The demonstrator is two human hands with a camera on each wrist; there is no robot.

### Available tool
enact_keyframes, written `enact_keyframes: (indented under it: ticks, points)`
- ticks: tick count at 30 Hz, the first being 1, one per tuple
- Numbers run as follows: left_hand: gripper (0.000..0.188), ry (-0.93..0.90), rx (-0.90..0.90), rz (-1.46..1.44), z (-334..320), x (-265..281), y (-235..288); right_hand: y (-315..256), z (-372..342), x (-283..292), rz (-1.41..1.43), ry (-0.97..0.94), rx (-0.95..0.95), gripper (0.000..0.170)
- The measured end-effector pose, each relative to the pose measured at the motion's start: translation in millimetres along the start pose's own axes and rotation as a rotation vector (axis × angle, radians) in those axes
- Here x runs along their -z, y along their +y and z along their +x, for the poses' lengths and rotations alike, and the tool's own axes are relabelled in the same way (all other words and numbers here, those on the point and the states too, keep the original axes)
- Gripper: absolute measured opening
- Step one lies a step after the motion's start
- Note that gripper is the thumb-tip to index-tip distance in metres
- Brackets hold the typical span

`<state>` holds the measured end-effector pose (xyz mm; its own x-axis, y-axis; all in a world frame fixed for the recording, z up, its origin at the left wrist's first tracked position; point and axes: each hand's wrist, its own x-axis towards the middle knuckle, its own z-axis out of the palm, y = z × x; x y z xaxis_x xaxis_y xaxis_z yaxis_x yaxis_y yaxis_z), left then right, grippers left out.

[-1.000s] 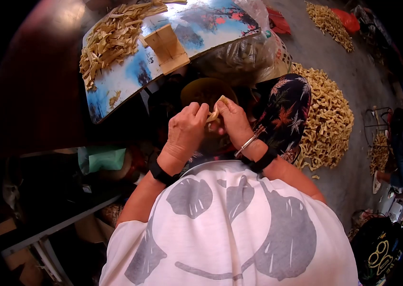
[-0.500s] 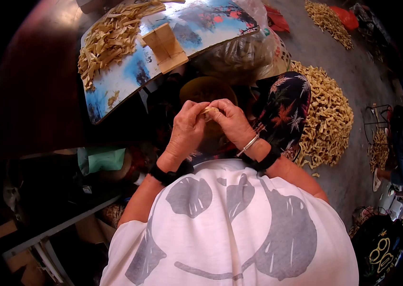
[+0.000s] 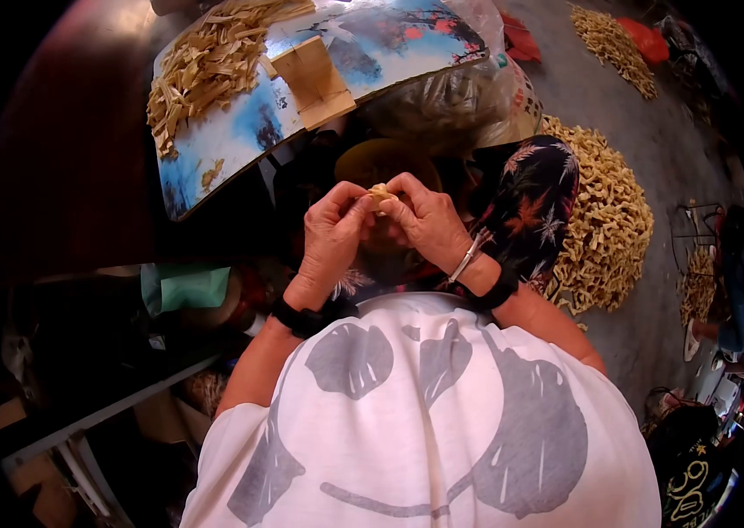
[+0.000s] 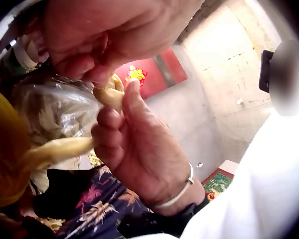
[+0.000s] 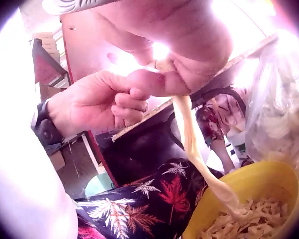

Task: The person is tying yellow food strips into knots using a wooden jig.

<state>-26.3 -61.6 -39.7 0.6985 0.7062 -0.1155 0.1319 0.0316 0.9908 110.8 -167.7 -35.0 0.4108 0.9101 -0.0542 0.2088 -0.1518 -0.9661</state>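
Note:
Both hands meet in front of the chest in the head view. My left hand (image 3: pixel 334 231) pinches one side of a pale yellow strip (image 3: pixel 378 195), and my right hand (image 3: pixel 429 224) pinches the other side with thumb and fingers. Between the fingertips the strip is folded or looped; its exact shape is partly hidden. In the right wrist view a long tail of the strip (image 5: pixel 192 142) hangs from the fingers towards a yellow bowl (image 5: pixel 274 174) holding pale pieces. The left wrist view shows the looped part (image 4: pixel 111 94) at the right hand's thumb tip.
A blue-and-white patterned table (image 3: pixel 240 141) bears a heap of flat strips (image 3: pixel 213 66) and a small wooden piece (image 3: pixel 312 79). Beside it is a clear plastic bag (image 3: pixel 451 106). A large pile of knotted pieces (image 3: pixel 605 220) lies on the floor at the right, past the patterned trouser leg (image 3: pixel 526 207).
The left hand has turned and its thumb now shows against the strip. The strip, earlier sticking up at the right fingertips, is now bunched between both hands' fingertips.

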Motion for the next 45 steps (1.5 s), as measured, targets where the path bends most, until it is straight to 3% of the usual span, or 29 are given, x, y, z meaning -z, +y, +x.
enact_keyframes:
  ticks: [2,3,5,8,10,14,15,18,22,23,26,29,32,37,40,43,45]
  points:
    - [0.009,0.051,-0.064,0.135,5.6,9.2,-1.6,7.7,-1.6,1.4,-0.181,0.097,0.17,0.018]
    - [0.009,0.049,-0.053,0.105,8.4,13.5,-3.3,7.8,-4.2,2.4,-0.194,0.082,0.156,0.017]
    - [0.01,-0.002,0.101,-0.275,8.6,14.9,-3.0,5.4,-12.5,3.4,-0.22,0.058,0.125,0.015]
    - [0.022,-0.03,0.295,-0.739,7.8,2.9,-3.5,5.0,-12.1,-3.0,-0.166,0.209,0.151,0.014]
    - [0.029,-0.151,0.311,-0.808,-2.7,-7.2,-1.2,1.1,-10.9,-7.0,-0.259,0.246,0.208,0.013]
    - [0.029,-0.06,0.187,-0.705,-2.9,-8.5,-11.2,6.9,-8.5,-16.8,-0.45,0.254,0.409,0.011]
    - [0.028,-0.045,0.171,-0.665,-1.7,-5.9,-12.2,6.6,-9.2,-12.4,-0.487,0.203,0.387,0.017]
    - [0.027,-0.12,0.135,-0.448,-2.1,-2.8,-10.3,-1.9,4.7,-3.5,-0.218,0.267,0.229,0.023]
    - [0.021,-0.149,0.164,-0.432,-8.6,-6.5,-8.8,17.9,18.1,-5.9,0.25,0.038,-0.009,0.03]
    - [0.02,-0.118,0.153,-0.366,-11.2,-5.6,-9.3,15.7,17.2,-4.3,0.14,0.097,0.047,0.031]
    - [0.014,-0.065,0.116,-0.245,-12.3,-2.7,-6.8,5.4,16.5,-1.5,0.035,0.16,-0.022,0.027]
    - [0.012,-0.053,0.145,-0.23,-11.2,-2.0,2.4,-1.0,15.4,5.1,0.365,-0.12,-0.08,0.021]
    - [0.011,-0.088,0.174,-0.255,-11.1,-1.1,10.6,8.5,19.4,3.6,0.454,-0.245,-0.043,0.014]
    - [0.011,-0.17,0.282,-0.492,-19.5,19.6,6.7,3.4,23.9,19.4,0.588,-0.107,-0.232,0.01]
    - [0.013,-0.128,0.281,-0.344,-18.5,14.5,9.9,5.3,24.9,16.2,0.521,-0.098,-0.219,0.011]
    - [0.016,-0.141,0.095,-0.078,-13.6,11.2,8.8,2.3,27.8,15.4,0.461,-0.103,-0.197,0.013]
    - [0.019,-0.11,0.078,-0.028,-11.3,12.8,8.6,1.5,31.3,18.1,0.385,-0.098,-0.153,0.014]
